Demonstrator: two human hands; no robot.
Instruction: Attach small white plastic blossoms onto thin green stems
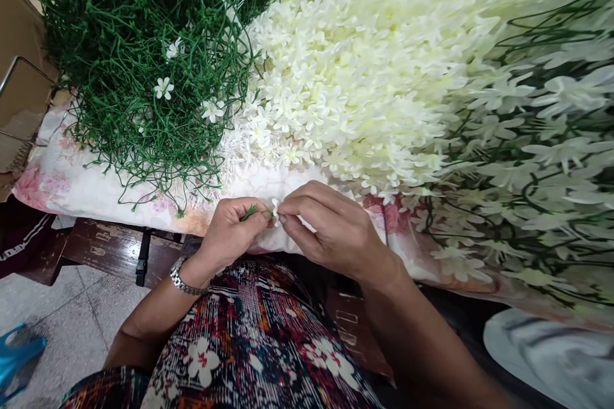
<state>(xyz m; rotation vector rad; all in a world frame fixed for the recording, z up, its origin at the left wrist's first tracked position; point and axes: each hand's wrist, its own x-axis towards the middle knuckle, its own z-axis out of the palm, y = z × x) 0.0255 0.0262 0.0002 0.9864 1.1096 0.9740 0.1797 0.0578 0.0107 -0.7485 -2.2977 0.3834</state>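
Between my two hands, just over the near edge of the floral cloth [110,185], is a small white artificial flower [275,209]. My left hand [237,223] pinches a green plastic stem [248,212], part of which pokes out above the thumb. The fingertips of my right hand [330,223] are closed on the flower, close to the left fingertips. Whether the flower sits on the stem I cannot tell, as the fingers cover that spot. Beyond my left hand lies a heap of green stems [144,32]; beyond my right, a large pile of white flower heads [364,70].
At the right, a blurred mass of white flowers on green stems [518,172] spreads over the cloth. A cardboard box [22,77] stands at the far left. Below are a dark wooden surface [110,249], a strap buckle [141,262] and a blue object [19,358].
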